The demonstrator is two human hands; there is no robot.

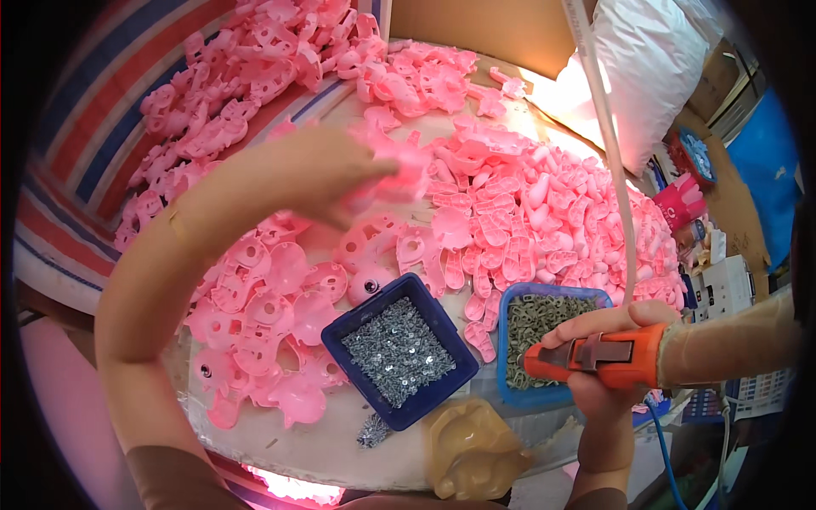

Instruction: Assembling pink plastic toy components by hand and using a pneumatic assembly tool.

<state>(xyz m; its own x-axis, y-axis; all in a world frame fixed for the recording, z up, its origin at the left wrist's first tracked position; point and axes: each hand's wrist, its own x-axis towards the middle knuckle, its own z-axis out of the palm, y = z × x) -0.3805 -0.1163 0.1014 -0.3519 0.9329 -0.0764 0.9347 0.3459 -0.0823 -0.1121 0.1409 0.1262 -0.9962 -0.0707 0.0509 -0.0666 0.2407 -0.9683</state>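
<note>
My left hand (327,174) reaches over the far pile, smeared by motion. Its fingers close round a blurred pink plastic shell (410,174). My right hand (599,401) wraps round an orange power screwdriver (629,355), whose nose lies over a light blue bin (503,387) of small grey-green metal pieces (527,336). To the left of that, a dark blue bin (463,370) holds many small silver screws (395,353). Pink shell halves (255,323) lie left of the bins; smaller pink limb-like parts (544,204) are heaped beyond them.
A yellowish translucent moulded holder (476,450) sits at the table's near edge, beside a few spilled screws (372,431). A striped sheet (85,161) borders the left. A pale hose (619,170) hangs at right, before a white sack (650,76). A blue cable (667,450) runs down at lower right.
</note>
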